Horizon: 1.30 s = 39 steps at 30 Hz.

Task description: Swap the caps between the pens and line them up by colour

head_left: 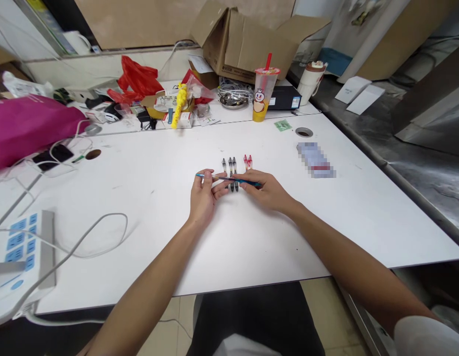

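Observation:
A slim pen with blue ends (222,178) lies level between my two hands, above the table. My left hand (203,198) grips its left end between thumb and fingers, the other fingers spread beneath it. Around the blue right part of the pen, the fingers of my right hand (268,190) are closed. Just behind and under the hands, three black pens (230,163) lie side by side on the white table (237,247). Two red pens (248,160) are to their right, their lower parts hidden by my right hand.
A blurred-out flat item (316,159), a tape roll (304,132) and a green packet (283,125) lie to the right. Behind stand a drink cup (264,94) and cardboard box (248,47). A power strip (29,252) with cables and a magenta bag (32,126) are left.

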Tool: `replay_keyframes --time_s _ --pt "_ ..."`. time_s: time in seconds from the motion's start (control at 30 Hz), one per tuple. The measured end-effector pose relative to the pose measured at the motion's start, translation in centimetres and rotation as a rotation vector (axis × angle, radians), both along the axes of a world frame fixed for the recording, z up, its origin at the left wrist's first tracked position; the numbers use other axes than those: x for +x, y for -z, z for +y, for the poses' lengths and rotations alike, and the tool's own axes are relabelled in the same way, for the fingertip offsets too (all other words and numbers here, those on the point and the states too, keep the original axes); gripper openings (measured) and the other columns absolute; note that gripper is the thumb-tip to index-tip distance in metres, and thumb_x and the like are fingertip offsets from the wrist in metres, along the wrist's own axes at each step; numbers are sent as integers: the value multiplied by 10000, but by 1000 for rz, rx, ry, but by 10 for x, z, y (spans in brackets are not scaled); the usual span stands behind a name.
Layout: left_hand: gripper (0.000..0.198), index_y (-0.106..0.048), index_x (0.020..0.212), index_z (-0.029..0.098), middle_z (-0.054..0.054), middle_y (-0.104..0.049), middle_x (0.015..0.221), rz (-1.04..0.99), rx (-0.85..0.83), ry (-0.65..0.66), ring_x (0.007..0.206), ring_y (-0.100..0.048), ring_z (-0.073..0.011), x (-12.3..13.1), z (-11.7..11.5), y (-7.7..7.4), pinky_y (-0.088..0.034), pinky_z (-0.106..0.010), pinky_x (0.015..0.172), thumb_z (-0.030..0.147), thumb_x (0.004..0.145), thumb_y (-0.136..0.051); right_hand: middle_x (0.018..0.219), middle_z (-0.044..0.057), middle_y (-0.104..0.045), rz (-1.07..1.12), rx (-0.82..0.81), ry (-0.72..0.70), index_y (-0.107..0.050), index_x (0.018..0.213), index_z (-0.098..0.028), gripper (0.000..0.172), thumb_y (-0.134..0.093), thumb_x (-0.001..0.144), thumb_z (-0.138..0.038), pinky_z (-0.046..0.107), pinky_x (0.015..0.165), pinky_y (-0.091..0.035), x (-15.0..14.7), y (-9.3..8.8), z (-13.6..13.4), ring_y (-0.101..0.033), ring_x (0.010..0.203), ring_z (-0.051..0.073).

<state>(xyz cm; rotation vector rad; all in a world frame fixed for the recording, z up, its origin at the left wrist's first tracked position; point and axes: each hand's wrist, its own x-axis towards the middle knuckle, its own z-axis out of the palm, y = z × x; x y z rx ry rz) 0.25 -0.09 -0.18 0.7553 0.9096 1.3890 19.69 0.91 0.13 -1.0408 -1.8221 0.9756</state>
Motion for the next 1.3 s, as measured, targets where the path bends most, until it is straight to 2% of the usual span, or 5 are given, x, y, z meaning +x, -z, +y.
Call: replay_keyframes --time_s 0.2,0.37,0.53,0.87,1.3 --pt "343 -614 1091 207 -141 -753 1217 64 72 142 1008 -767 -219 -2 0 4 -622 -282 765 465 901 -736 809 18 -688 76 -171 49 -637 928 -223 303 -567 975 -514 304 600 -455 -6 5 -3 -536 599 128" --pt "315 -564 1039 212 -138 -774 1154 42 67 59 969 -775 -212 -3 0 2 -613 -278 751 414 894 -758 910 24 -657 84 -81 43 -597 1043 -230 228 -638 942 -430 318 730 -461 -7 4 -4 -592 813 165" --pt "287 -547 1000 217 -137 -778 1136 49 47 40 967 -776 -207 -3 0 -1 -604 -263 746 402 908 -745 915 25 -639 80 -121 3 -554 1158 -246 291 -636 939 -418 326 721 -453 -6 5 -3 -584 831 180" --pt "336 -539 1011 226 -96 -786 1057 34 26 19 935 -780 -205 -4 3 -1 -595 -241 702 427 878 -773 652 -51 -483 28 -200 55 -587 933 -227 288 -581 962 -513 281 553 -313 -5 2 -3 -388 568 119" --pt "352 -537 985 234 -61 -775 1030 104 88 72 928 -764 -188 -7 1 -2 -581 -227 673 450 857 -784 534 -57 -415 -72 -342 -41 -598 791 -208 490 -425 1009 -612 272 508 -287 -5 -7 -7 -348 487 111"
